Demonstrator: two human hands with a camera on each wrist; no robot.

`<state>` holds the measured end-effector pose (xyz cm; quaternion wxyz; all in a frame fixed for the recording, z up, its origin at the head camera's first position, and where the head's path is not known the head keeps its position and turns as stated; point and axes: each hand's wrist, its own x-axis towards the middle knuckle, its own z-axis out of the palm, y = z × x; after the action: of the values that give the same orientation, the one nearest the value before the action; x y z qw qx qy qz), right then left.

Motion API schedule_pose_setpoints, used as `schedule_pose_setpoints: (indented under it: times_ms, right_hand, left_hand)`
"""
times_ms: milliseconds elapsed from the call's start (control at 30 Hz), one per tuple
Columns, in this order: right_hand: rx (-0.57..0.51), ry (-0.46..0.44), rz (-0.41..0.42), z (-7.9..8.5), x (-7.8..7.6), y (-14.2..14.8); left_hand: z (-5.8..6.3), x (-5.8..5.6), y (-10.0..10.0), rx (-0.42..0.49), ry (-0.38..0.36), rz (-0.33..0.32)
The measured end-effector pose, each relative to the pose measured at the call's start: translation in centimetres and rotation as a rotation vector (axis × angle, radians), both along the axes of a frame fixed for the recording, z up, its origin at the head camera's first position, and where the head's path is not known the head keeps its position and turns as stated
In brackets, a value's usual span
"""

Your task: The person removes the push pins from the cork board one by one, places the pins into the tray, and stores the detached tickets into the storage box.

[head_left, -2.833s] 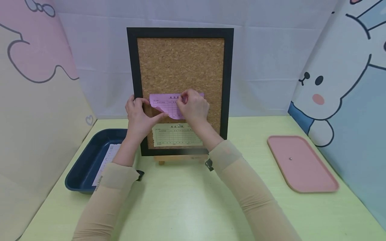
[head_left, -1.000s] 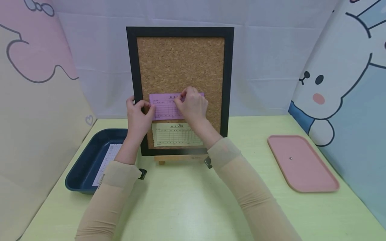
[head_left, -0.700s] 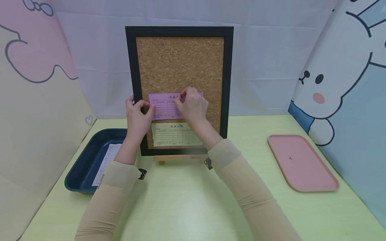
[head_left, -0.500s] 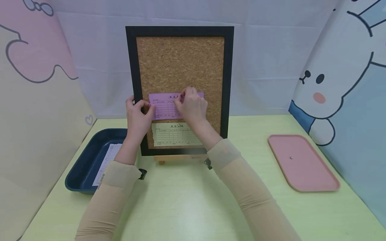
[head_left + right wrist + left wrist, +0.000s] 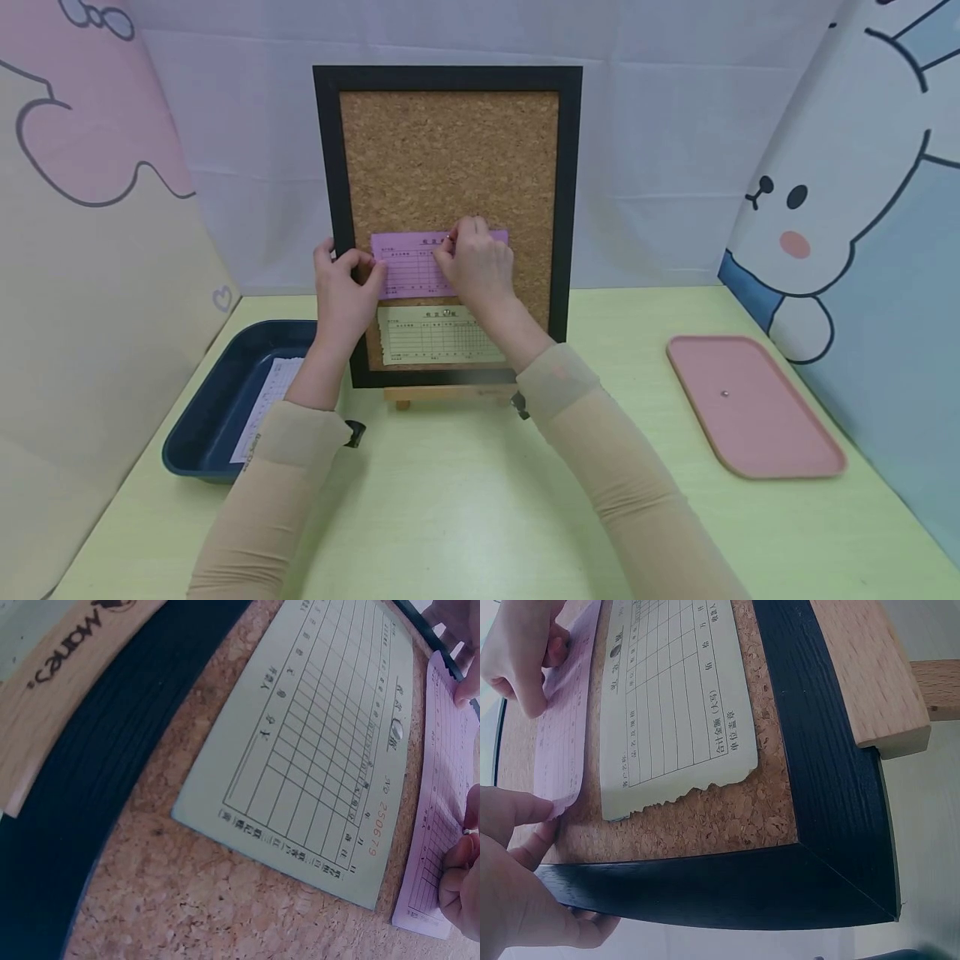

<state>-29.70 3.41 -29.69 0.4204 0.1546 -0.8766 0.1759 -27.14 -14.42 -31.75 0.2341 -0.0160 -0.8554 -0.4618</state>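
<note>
A black-framed cork board (image 5: 450,158) stands upright on a small wooden easel. Low on it, a purple receipt slip (image 5: 405,271) lies flat against the cork, above a pale yellow-green slip (image 5: 420,340) held by a metal thumbtack (image 5: 447,313). My left hand (image 5: 345,292) pinches the purple slip's left edge between thumb and forefinger, other fingers reaching behind the frame. At the slip's top middle, my right hand (image 5: 482,267) pinches a small silvery thumbtack (image 5: 469,831), mostly hidden by the fingers. Whether its point is in the cork cannot be seen.
At left, a dark blue tray (image 5: 183,433) holds a white slip (image 5: 262,408), partly behind my left forearm. A pink tray (image 5: 780,442) on the right carries one thumbtack (image 5: 724,394). The light green table (image 5: 465,517) extends in front of the easel (image 5: 450,392).
Earlier the purple slip's lower left corner curled away from the cork; now it lies flat. My left thumb has moved left to its edge. The right hand has turned slightly, staying at the top.
</note>
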Motion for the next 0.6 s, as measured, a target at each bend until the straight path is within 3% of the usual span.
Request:
schedule_pose_setpoints:
  times_ms: [600]
  right_hand:
    - [-0.031,-0.027,0.008,-0.23,0.35,0.57]
  left_hand:
    - [-0.15,-0.15,-0.03,0.012,0.007,0.003]
